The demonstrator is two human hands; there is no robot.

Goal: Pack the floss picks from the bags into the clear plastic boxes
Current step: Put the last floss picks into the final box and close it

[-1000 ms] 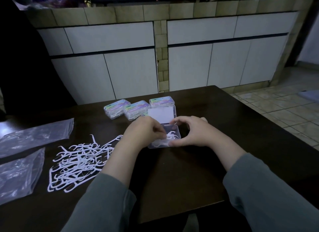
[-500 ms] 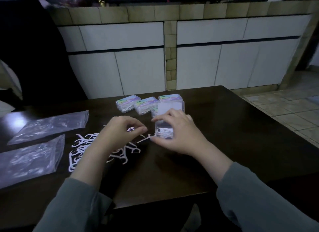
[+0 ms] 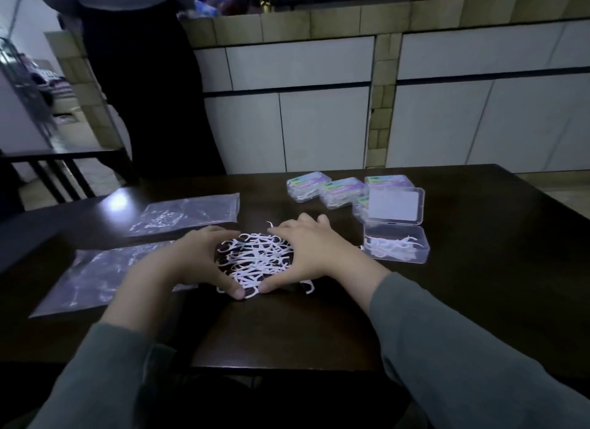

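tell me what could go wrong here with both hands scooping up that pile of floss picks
1. The picks are tangled, so a lift may drag strays; one already lies outside the right hand, near its wrist.
2. The left hand rests against the nearer bag, so gathering could shove it.
3. The open box sits off to the right and already holds picks; a big handful might overflow it.

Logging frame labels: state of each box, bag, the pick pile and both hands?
open box: lid up, part-filled with picks
closed boxes: lids shut, filled, in a cluster behind it
loose floss picks: heaped on the table between the hands
bags: lying flat
left hand: cupped against the heap
right hand: cupped against the heap
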